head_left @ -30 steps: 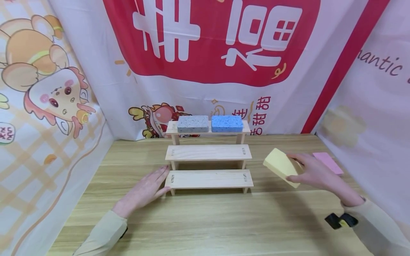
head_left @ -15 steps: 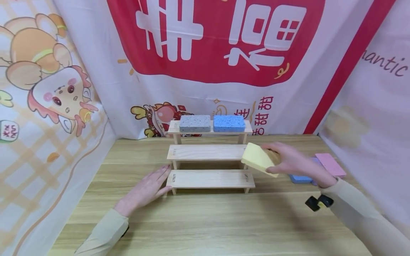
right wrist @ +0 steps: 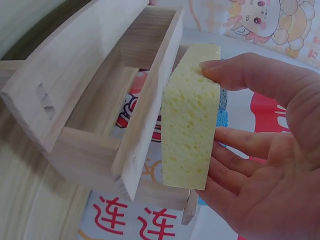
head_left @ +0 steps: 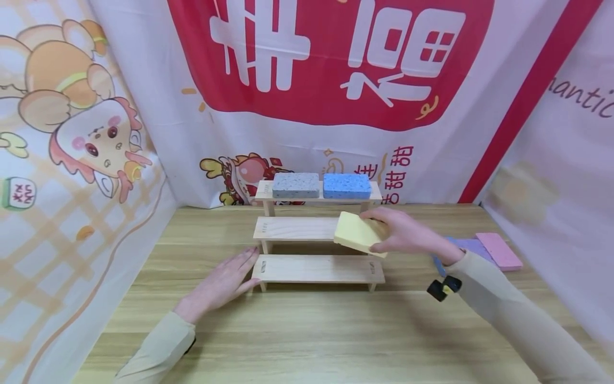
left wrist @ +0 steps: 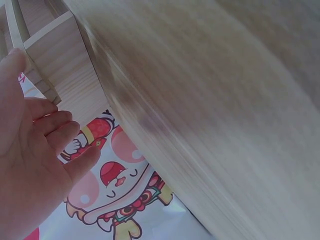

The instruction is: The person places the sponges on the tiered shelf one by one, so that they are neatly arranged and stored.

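Observation:
A three-step wooden rack (head_left: pixel 316 268) stands on the table. My right hand (head_left: pixel 408 234) pinches a yellow sponge (head_left: pixel 357 232) between thumb and fingers, over the right part of the middle step in the head view. Seen from the right wrist, the porous sponge (right wrist: pixel 189 130) is beside the edge of a step. My left hand (head_left: pixel 218 285) rests at the rack's left end by the bottom step, its fingers extended; the left wrist view has its thumb and fingers (left wrist: pixel 82 162) along the rack's side. On the top step lie a grey sponge (head_left: pixel 296 185) and a blue sponge (head_left: pixel 347 185).
To the right on the wood-grain table (head_left: pixel 297 336) lie a pink sponge (head_left: pixel 499 250), a purple one (head_left: pixel 475 248) and a blue one (head_left: pixel 438 265), partly hidden by the right arm. Printed cloth walls (head_left: pixel 326 114) enclose the back and sides.
My right hand has carried the yellow sponge leftward from the table's right side to the middle step. The left hand has stayed by the rack. The view has shifted slightly.

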The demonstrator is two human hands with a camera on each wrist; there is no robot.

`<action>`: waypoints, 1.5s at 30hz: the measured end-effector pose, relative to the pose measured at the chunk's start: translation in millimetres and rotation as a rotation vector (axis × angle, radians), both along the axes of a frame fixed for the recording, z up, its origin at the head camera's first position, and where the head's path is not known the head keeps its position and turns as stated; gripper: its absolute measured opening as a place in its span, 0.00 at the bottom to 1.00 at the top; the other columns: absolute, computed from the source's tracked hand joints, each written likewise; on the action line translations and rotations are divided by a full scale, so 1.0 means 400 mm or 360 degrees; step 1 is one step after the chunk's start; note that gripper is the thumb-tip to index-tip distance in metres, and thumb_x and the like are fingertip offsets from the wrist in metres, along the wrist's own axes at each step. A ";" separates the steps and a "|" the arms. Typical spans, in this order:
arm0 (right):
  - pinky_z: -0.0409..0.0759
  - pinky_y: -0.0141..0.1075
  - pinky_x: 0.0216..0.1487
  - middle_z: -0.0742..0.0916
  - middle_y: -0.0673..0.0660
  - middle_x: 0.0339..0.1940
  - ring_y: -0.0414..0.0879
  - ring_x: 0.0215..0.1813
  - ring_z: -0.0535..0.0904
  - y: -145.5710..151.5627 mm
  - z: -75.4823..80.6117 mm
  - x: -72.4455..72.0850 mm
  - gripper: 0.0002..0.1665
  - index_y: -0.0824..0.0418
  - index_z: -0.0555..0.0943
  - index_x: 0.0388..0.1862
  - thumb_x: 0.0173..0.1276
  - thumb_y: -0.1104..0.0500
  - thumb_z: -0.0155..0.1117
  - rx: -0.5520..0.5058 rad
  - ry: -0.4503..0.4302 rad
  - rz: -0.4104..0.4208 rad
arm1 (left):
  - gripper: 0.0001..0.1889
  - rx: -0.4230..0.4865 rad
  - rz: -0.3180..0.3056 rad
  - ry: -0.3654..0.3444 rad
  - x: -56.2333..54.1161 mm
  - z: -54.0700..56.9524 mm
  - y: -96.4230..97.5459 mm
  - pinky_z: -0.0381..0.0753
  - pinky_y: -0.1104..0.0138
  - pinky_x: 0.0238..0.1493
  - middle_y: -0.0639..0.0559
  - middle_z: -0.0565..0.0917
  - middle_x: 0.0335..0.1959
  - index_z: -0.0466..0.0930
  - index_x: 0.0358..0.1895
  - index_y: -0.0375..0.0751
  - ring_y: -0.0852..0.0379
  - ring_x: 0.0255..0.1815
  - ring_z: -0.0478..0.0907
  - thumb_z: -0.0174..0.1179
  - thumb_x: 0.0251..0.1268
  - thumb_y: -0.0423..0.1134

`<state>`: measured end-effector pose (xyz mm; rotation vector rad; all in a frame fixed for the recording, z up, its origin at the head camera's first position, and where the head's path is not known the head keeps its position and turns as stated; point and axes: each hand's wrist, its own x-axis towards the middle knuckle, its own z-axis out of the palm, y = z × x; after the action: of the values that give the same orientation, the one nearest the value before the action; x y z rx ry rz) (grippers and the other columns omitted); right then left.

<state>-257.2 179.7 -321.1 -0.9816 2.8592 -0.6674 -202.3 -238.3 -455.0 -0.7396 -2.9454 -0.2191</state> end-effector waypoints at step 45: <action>0.67 0.57 0.75 0.73 0.60 0.74 0.57 0.73 0.69 -0.290 -0.037 -0.136 0.45 0.58 0.68 0.74 0.56 0.56 0.73 0.0050 -0.0135 0.0395 | 0.40 -0.0029 0.0009 0.0027 0.006 -0.003 -0.002 0.66 0.46 0.75 0.37 0.61 0.77 0.56 0.76 0.33 0.40 0.77 0.63 0.50 0.74 0.60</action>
<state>-311.5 63.7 -335.8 -1.2435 2.6071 -0.6225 -200.0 -238.9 -456.1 -0.7320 -2.9365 -0.1852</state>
